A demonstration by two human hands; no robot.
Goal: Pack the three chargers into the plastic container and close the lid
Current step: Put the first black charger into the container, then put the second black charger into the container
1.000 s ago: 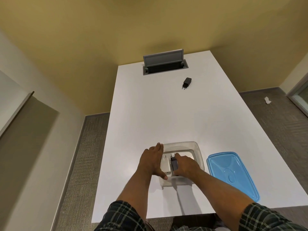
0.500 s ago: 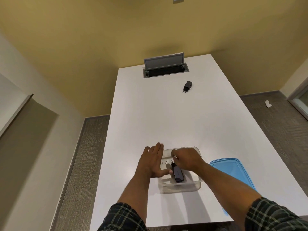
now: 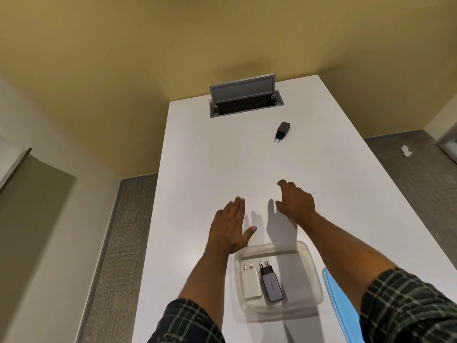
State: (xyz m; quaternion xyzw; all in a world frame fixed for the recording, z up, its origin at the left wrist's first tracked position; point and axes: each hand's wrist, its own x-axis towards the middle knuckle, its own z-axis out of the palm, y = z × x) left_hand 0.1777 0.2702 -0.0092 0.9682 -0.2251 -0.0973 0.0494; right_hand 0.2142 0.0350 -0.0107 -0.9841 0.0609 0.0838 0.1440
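A clear, rectangular plastic container (image 3: 278, 278) with rounded corners sits open on the table at about 5 o'clock from the frame's centre. Inside, along its left side, a flat white charger (image 3: 251, 283) lies with two metal prongs toward 12 o'clock. Touching its right edge, a grey-faced charger with a black plug end (image 3: 270, 280) lies flat, prongs toward 11 o'clock. A small black charger (image 3: 282, 129) lies far off at 1 o'clock, prongs toward 7 o'clock. A translucent blue plastic lid (image 3: 340, 308) lies just right of the container, partly hidden.

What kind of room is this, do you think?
Probably an office meeting room: a long white table with a flip-up cable port, grey carpet floor and plain walls.
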